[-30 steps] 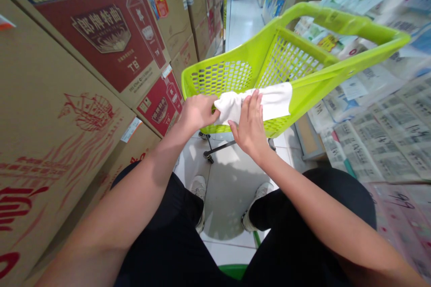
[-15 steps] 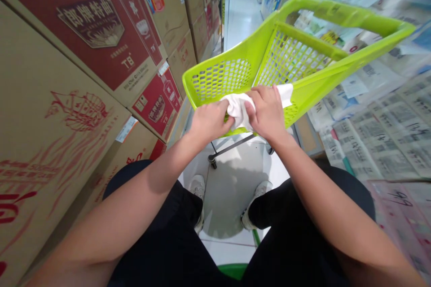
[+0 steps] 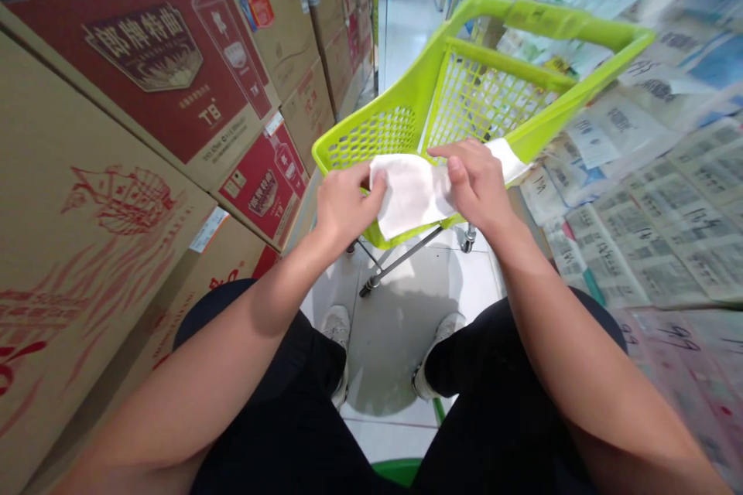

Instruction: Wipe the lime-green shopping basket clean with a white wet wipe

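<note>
The left hand pinches the white cloth; the right hand overlaps it, grip unclear. The cloth covers part of the lime-green shopping cart's near side, mostly spread; the handling seems unfinished, how much remains unclear.

Stacked cartons left; pale tiled floor.

Cloth: plain white
Cart: bright lime green, patterned with rows of small holes and a squarish grid
Near carton: cardboard brown, a ship in red line drawing
Upper carton: brown, with a broad maroon panel (its lettering pale-edged)
Trousers: black
Floor: pale tile, grey in shadow
Packs: whitish, greyish printed blocks, pink lower down
</note>
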Available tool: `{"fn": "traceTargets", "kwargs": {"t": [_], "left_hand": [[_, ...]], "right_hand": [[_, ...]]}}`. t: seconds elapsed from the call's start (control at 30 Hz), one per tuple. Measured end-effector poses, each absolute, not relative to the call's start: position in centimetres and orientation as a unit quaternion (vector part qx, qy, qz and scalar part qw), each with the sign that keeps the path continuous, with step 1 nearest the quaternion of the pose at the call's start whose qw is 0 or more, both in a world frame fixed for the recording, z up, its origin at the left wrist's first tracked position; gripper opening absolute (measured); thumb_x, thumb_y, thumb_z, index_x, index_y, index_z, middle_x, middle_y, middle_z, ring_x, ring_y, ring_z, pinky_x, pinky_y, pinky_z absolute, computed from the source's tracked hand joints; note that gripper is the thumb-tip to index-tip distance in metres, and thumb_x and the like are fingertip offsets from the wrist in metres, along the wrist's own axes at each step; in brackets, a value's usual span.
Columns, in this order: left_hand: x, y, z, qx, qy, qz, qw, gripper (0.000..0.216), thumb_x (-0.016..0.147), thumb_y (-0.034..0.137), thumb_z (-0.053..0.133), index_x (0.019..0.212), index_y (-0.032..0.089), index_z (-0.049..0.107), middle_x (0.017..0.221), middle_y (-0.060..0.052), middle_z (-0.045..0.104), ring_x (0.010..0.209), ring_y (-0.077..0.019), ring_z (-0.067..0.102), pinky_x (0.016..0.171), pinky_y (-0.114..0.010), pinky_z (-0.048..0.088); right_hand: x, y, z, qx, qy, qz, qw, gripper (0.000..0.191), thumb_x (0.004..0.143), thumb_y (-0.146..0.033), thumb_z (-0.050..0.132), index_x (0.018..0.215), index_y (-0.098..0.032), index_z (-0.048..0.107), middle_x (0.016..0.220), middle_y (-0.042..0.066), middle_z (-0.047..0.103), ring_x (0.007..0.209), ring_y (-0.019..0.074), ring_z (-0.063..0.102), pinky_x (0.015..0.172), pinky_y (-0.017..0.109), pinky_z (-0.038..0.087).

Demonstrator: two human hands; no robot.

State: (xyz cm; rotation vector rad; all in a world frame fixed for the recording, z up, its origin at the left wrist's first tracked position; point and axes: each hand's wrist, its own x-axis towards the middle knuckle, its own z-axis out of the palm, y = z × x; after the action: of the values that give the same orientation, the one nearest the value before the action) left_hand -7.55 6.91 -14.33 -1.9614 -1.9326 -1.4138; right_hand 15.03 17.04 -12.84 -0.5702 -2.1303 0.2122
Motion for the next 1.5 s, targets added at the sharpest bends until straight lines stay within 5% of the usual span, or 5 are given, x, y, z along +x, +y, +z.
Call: {"fn": "traceTargets", "kwargs": {"t": [0.37,0.8,1.03,1.23,1.5], "left_hand": [[-17.7,10.5,-15.6,-0.486,-0.600,-0.600,-0.210,0.058,0.085,0.038,0.083,0.137,0.024,0.059,0.076,0.001,0.068,0.061,-0.0196,0.069,0.051,-0.027,0.051],[-19.9,13.1,-16.6,-0.431,-0.671,-0.588,-0.138,0.002,0.094,0.027,0.067,0.093,0.025,0.066,0.077,0.000,0.064,0.067,-0.0172,0.060,0.060,-0.029,0.049],[-20.9,14.5,-18.0,-0.504,-0.740,-0.445,0.011,0.013,0.090,0.016,0.066,0.099,0.022,0.074,0.120,-0.011,0.069,0.130,-0.0308,0.061,0.122,-0.051,0.041],[-20.6,14.1,-17.8,-0.591,-0.724,-0.353,-0.046,0.022,0.100,0.021,0.051,0.081,0.022,0.064,0.088,-0.007,0.063,0.098,-0.0274,0.066,0.098,-0.040,0.053],[-16.6,12.8,-18.7,-0.600,-0.721,-0.345,0.039,0.025,0.103,0.030,0.057,0.080,0.022,0.064,0.097,-0.011,0.063,0.112,-0.0333,0.063,0.107,-0.049,0.052]], "right_hand": [[14.0,17.0,-14.0,-0.233,-0.924,0.021,0.303,0.066,0.105,-0.075,0.055,0.130,-0.019,0.080,0.120,0.014,0.082,0.113,0.0344,0.072,0.109,0.052,0.046],[11.3,12.9,-13.0,-0.165,-0.949,0.060,0.262,0.059,0.113,-0.069,0.044,0.127,-0.023,0.079,0.121,0.011,0.082,0.109,0.0298,0.072,0.094,0.045,0.049],[9.2,11.5,-15.6,-0.151,-0.952,0.036,0.264,0.062,0.115,-0.063,0.042,0.149,-0.018,0.068,0.128,0.013,0.081,0.115,0.0307,0.070,0.099,0.044,0.045],[9.1,12.1,-15.8,-0.194,-0.943,0.019,0.269,0.058,0.118,-0.059,0.035,0.123,-0.019,0.077,0.110,0.009,0.082,0.102,0.0276,0.065,0.092,0.043,0.037],[13.7,15.6,-14.4,-0.216,-0.944,0.051,0.245,0.053,0.117,-0.051,0.040,0.084,-0.023,0.070,0.076,0.003,0.069,0.076,0.0216,0.056,0.077,0.039,0.032]]}}
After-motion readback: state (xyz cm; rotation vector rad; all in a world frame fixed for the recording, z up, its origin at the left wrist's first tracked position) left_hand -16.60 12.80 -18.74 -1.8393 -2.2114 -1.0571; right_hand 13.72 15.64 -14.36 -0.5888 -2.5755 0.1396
